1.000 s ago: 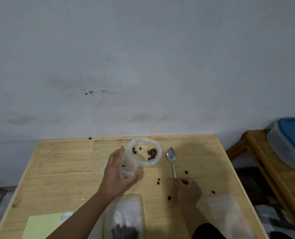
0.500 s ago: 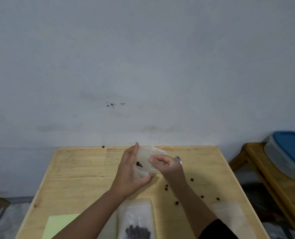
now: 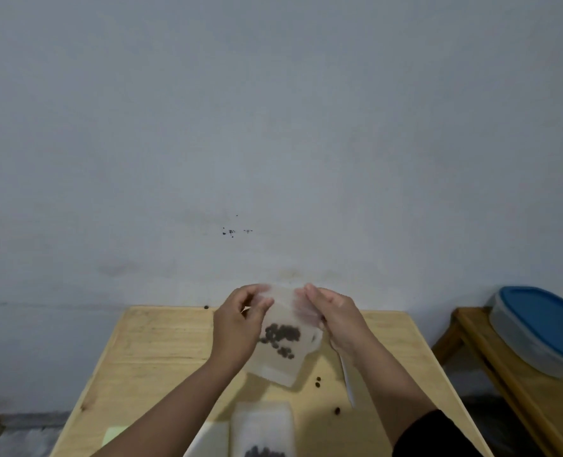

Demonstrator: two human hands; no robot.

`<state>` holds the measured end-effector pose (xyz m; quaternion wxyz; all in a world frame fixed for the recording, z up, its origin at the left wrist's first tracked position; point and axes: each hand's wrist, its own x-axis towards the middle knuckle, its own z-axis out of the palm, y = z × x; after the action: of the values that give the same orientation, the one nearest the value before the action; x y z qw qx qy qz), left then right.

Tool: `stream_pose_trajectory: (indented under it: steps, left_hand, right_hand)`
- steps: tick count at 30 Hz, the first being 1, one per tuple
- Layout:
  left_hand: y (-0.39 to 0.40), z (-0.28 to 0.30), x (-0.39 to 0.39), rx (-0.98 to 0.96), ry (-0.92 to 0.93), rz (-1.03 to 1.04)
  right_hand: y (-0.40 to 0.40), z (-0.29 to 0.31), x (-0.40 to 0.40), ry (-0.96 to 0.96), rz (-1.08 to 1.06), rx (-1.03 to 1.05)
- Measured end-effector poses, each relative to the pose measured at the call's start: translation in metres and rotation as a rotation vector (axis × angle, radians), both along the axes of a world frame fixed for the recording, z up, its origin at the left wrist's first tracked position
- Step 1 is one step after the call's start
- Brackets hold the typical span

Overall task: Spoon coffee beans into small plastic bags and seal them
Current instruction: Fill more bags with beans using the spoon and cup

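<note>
A wooden table [image 3: 161, 351] against a wall. Above it, the left hand [image 3: 238, 324] and right hand [image 3: 336, 316] pinch the top corners of a small plastic bag [image 3: 283, 361] hanging between them, coffee beans [image 3: 281, 334] inside.

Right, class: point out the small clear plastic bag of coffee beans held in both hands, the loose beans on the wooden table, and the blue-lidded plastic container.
Small clear plastic bag [image 3: 281, 349]: head view, its lower front face.
Loose beans [image 3: 318, 382]: head view, one bean.
Blue-lidded plastic container [image 3: 543, 319]: head view, lid top.
</note>
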<state>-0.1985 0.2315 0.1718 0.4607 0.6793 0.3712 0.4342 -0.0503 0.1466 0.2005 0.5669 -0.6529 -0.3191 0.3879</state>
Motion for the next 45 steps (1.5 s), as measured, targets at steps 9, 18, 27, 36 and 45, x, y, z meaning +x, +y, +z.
stream_pose_trajectory:
  steps: [9, 18, 27, 36, 45]
  left_hand:
    - [-0.032, 0.013, 0.013, -0.086, -0.062, 0.03]
    - [-0.061, 0.023, 0.029, -0.063, -0.001, -0.006]
    - [-0.088, 0.025, 0.04, -0.098, -0.013, 0.072]
    - [-0.089, 0.03, 0.035, -0.07, 0.093, -0.047]
    - [-0.072, 0.027, 0.007, -0.05, 0.13, -0.098]
  right_hand:
    - [-0.031, 0.01, 0.02, -0.082, -0.119, 0.204]
    - [-0.063, 0.021, 0.055, -0.269, 0.055, 0.2]
    - [-0.076, 0.018, 0.062, -0.305, 0.131, 0.152]
    - [-0.068, 0.017, 0.046, -0.309, 0.109, 0.112]
    - [-0.052, 0.009, 0.005, -0.203, 0.104, 0.092]
